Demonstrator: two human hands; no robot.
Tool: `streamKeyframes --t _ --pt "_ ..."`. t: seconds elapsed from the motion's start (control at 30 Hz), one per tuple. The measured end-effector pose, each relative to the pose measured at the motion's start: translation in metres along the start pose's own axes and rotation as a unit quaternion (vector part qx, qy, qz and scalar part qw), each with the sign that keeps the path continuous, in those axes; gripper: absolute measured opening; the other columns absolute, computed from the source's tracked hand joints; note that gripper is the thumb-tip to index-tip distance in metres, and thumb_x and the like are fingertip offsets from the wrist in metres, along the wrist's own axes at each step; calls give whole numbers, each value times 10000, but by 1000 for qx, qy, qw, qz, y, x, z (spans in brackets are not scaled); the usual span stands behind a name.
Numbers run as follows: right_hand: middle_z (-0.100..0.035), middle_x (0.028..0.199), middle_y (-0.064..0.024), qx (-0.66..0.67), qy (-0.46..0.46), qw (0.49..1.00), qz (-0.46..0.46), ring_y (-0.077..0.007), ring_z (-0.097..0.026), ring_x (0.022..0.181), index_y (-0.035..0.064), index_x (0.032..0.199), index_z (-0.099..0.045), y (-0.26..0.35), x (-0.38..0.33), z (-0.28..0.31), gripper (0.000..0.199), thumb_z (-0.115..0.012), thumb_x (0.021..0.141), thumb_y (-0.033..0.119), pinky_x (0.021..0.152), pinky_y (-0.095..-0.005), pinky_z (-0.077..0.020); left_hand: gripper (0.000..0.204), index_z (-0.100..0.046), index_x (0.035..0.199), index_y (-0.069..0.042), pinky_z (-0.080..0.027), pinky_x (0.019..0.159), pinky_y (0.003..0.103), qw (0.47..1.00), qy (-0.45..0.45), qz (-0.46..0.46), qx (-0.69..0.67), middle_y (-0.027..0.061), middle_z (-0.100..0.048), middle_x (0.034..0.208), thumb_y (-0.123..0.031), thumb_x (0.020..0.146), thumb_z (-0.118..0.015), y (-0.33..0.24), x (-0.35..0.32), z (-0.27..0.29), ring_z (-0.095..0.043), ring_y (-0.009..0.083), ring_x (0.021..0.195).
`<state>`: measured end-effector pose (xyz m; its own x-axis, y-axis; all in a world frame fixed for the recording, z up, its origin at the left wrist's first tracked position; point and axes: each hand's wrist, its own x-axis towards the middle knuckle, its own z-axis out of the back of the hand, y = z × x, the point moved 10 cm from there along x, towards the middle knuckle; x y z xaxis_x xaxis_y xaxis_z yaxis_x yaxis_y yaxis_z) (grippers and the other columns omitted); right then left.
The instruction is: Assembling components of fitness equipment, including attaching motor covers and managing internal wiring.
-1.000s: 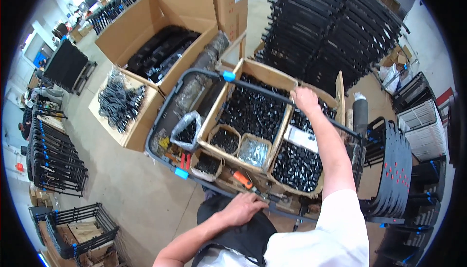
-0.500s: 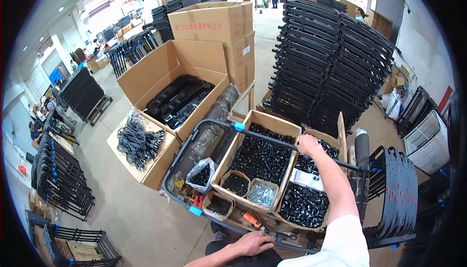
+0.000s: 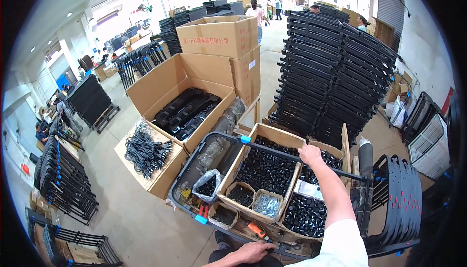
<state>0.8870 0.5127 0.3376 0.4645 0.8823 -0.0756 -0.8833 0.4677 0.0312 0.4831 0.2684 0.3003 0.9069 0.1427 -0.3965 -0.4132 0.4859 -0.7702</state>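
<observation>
A black rounded rectangular frame (image 3: 272, 147) with blue tape pieces lies tilted across several cardboard boxes of parts. My right hand (image 3: 310, 155) is closed around its far bar. At the near bar, my left hand (image 3: 252, 252) has its fingers curled on the frame; its grip is partly hidden. Beneath the frame, an open box (image 3: 233, 176) holds black knob-like parts (image 3: 267, 169), with a small tub of silver screws (image 3: 267, 203) inside it. More shiny black caps (image 3: 305, 216) fill the box under my right forearm. An orange-handled tool (image 3: 256, 229) lies close to my left hand.
A bundle of black cables (image 3: 147, 150) lies on a carton at left, beside an open carton (image 3: 160, 79) of black parts. Tall stacked black frames (image 3: 335, 77) stand ahead. More frames (image 3: 396, 194) lean at right. People move about in the background.
The view has shifted, so the boxes and frame sit slightly lower and farther right. My left hand's fingers look more curled. My right hand keeps its hold on the far bar.
</observation>
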Motion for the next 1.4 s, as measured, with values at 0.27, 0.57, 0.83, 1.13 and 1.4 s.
streamKeyframes --t 0.27,0.57,0.83,1.13,1.4 --pt "-736 1187 -269 -45 86 995 26 -373 -717 1149 -61 1298 -664 1 2 -3 563 -568 945 366 1005 -460 -561 441 -538 1500 -240 -514 1049 503 999 42 -22 11 196 -642 1394 -355 1075 -514 7 10 -15 -623 410 1259" --pt "-771 1099 -227 -84 33 996 22 -314 -756 1079 24 1005 -804 3 2 6 536 -609 965 521 900 -430 -607 484 -474 1432 -60 -548 938 476 990 -32 -17 -139 203 -650 1116 -230 1013 -649 9 3 7 -662 397 1072" --pt "-789 1077 -173 -204 143 967 59 -315 -775 1008 56 1062 -806 15 -7 3 516 -747 814 505 880 -444 -616 555 -518 1446 -48 -461 1088 484 969 -129 -181 111 221 -633 1289 -403 1031 -616 6 -13 16 -607 404 1227" --pt "-795 1128 -117 -226 44 970 82 -264 -781 1013 112 1048 -825 31 -9 15 322 -765 792 297 844 -421 -632 718 -564 1352 -110 -576 771 491 973 -127 -137 137 169 -704 1014 -699 942 -593 22 -6 5 -708 392 924" --pt "-788 1167 -104 -276 128 950 63 -276 -759 1095 110 1105 -822 11 5 -12 339 -702 820 249 910 -400 -611 518 -585 1299 -157 -582 686 485 944 -172 -247 139 115 -684 1028 -590 1016 -554 17 7 -1 -710 386 867"
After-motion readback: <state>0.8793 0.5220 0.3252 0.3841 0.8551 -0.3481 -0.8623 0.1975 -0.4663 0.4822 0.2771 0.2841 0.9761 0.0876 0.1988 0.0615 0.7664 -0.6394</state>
